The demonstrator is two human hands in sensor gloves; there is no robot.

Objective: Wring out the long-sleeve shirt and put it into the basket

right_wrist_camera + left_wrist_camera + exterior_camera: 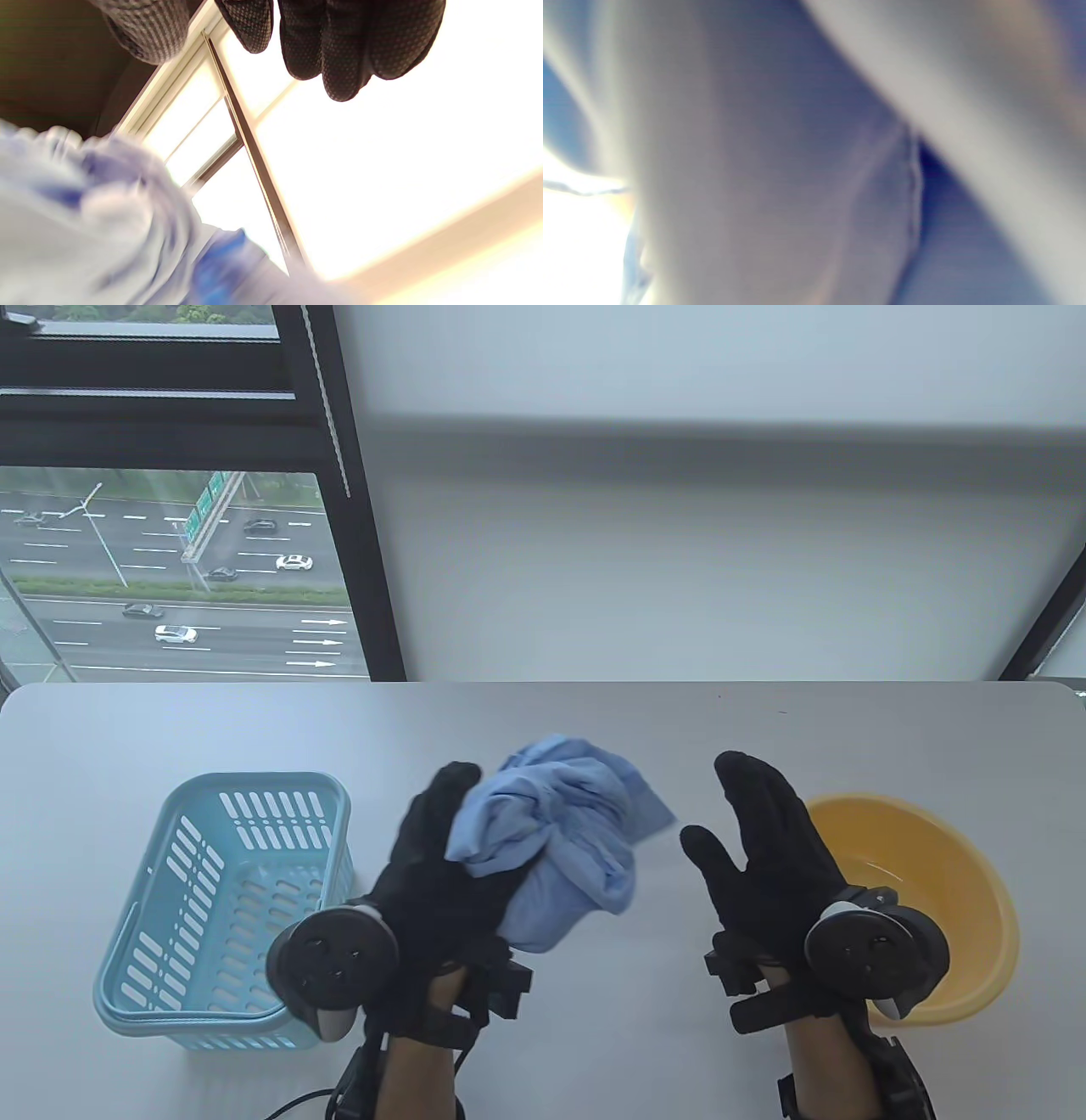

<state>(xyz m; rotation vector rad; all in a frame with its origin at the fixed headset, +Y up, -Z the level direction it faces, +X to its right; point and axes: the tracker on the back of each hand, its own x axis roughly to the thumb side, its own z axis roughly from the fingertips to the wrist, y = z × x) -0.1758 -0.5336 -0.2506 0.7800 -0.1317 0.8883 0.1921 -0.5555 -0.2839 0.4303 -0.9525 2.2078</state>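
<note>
- Left hand: palm turned up above the counter, cradling the bunched light-blue long-sleeve shirt; its fingers rise along the left side of the bundle, and cloth hides how far they curl round it
- Long-sleeve shirt: a crumpled wad held between the basket and the yellow basin, clear of both (in the left wrist view only blurred cloth fills the frame)
- Right hand: apart from the shirt, holding nothing, fingers straight and close together, thumb spread out to the side
- Basket: pale blue, slotted walls, standing on the counter at left
- Yellow basin: on the counter at right, partly behind the right hand
</note>
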